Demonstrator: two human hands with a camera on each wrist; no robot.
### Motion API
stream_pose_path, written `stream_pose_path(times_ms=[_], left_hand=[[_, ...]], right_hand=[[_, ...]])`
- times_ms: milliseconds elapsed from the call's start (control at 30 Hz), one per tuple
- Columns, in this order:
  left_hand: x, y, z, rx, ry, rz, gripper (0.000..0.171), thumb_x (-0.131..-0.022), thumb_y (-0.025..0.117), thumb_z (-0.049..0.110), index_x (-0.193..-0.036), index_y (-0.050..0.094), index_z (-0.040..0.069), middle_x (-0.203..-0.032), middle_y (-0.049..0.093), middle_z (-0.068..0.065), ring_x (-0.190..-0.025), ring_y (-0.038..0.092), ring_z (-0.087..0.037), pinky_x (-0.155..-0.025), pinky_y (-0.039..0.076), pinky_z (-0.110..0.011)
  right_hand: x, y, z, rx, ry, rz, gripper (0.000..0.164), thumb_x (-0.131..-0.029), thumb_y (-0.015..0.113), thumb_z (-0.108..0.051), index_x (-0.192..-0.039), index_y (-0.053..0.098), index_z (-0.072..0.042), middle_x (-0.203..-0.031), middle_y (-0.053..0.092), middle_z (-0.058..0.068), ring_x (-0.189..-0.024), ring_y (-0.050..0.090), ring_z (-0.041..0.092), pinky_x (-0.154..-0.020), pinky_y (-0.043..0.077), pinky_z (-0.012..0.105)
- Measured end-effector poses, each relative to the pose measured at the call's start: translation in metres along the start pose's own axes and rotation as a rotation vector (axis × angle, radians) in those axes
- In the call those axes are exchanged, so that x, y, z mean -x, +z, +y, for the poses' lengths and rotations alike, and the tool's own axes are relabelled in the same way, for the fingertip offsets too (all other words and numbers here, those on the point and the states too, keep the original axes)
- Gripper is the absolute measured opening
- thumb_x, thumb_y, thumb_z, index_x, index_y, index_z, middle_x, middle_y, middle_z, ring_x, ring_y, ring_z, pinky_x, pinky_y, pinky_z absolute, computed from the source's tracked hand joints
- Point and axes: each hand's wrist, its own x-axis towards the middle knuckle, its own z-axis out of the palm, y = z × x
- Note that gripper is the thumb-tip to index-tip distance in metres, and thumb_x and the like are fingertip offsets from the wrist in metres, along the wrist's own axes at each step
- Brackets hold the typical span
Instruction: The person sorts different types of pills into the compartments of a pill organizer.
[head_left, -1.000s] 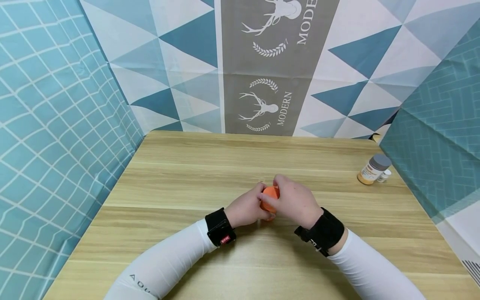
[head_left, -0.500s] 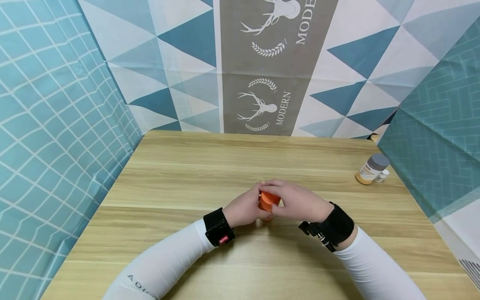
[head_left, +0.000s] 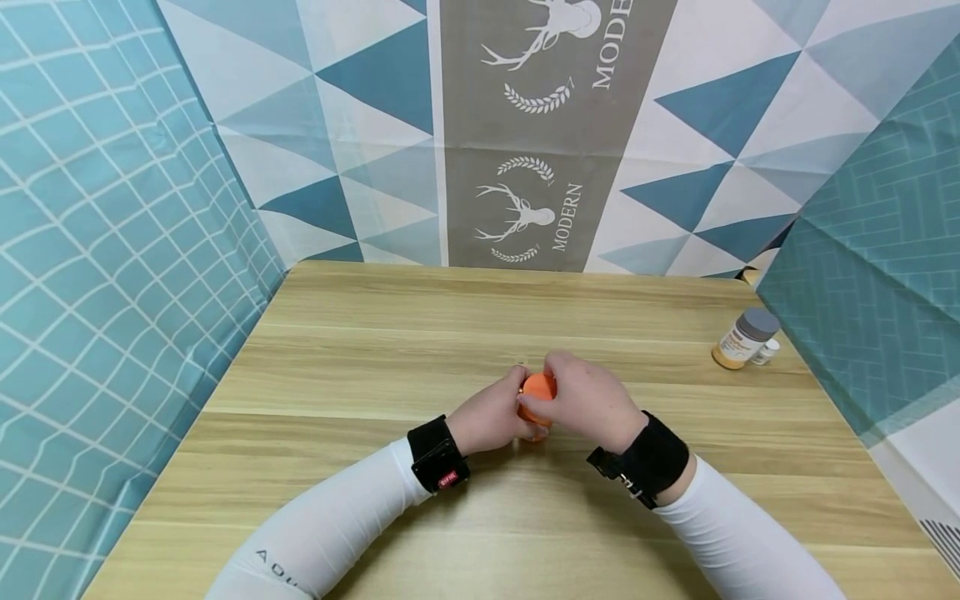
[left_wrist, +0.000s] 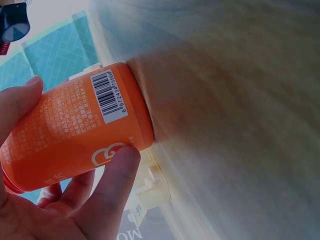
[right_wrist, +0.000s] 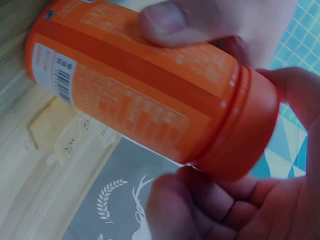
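Note:
An orange bottle (left_wrist: 75,125) with a barcode label stands upright on the wooden table, mostly covered by the hands in the head view. My left hand (head_left: 491,414) grips its body, thumb on one side and fingers on the other. At the top, my right hand (head_left: 596,404) holds the orange screw lid (right_wrist: 245,125) between thumb and curled fingers. The lid sits on the bottle's neck. Close behind the bottle is a pale yellow, translucent pill box (right_wrist: 62,135), hidden by the hands in the head view.
On the table's right side stand a grey-capped bottle (head_left: 746,337) with a white label and a small white-capped bottle (head_left: 766,352) next to it. Patterned cloth (head_left: 517,150) hangs along the back edge, with more blue cloth at left and right.
My right hand swung round the lid, its wrist shifting right half a second ago, then came back to nearly its earlier pose. The left hand and the bottle have hardly moved.

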Motion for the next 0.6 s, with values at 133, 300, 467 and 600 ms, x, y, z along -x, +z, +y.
stream_pose_path(times_ms=[133,300,467,600], left_hand=[[-0.001,0.001,-0.001,-0.007,0.018,0.004,0.062,-0.078,0.085,0.022,-0.124,0.045,0.011,-0.107,0.059,0.004,-0.091,0.059,-0.009,-0.083,0.048,-0.025],[-0.001,0.002,-0.002,-0.029,0.021,0.004,0.064,-0.079,0.085,0.024,-0.126,0.044,0.010,-0.106,0.060,0.004,-0.089,0.060,-0.009,-0.082,0.049,-0.025],[-0.002,0.000,-0.001,-0.066,0.061,-0.008,0.073,-0.079,0.082,0.020,-0.138,0.041,0.011,-0.116,0.055,0.003,-0.093,0.058,-0.008,-0.085,0.048,-0.024],[-0.002,-0.001,0.001,-0.084,0.068,-0.014,0.077,-0.079,0.081,0.020,-0.142,0.038,0.010,-0.115,0.056,0.003,-0.090,0.060,-0.008,-0.084,0.048,-0.023]], right_hand=[[0.001,0.005,-0.002,0.076,0.035,0.047,0.048,-0.085,0.066,-0.057,-0.073,0.048,-0.014,-0.058,0.046,-0.002,-0.046,0.042,0.015,-0.043,0.033,0.028],[0.002,0.000,0.004,0.067,-0.024,0.041,0.052,-0.090,0.061,-0.061,-0.099,0.063,-0.009,-0.084,0.062,0.003,-0.065,0.058,0.017,-0.053,0.046,0.031],[0.004,-0.011,0.010,0.053,-0.357,-0.048,0.048,-0.090,0.067,-0.031,-0.133,0.061,-0.013,-0.138,0.055,0.006,-0.123,0.055,0.023,-0.097,0.049,0.039],[0.006,-0.014,0.011,0.049,-0.434,-0.135,0.051,-0.085,0.065,-0.015,-0.136,0.060,-0.013,-0.143,0.052,0.006,-0.126,0.054,0.022,-0.100,0.047,0.038]])
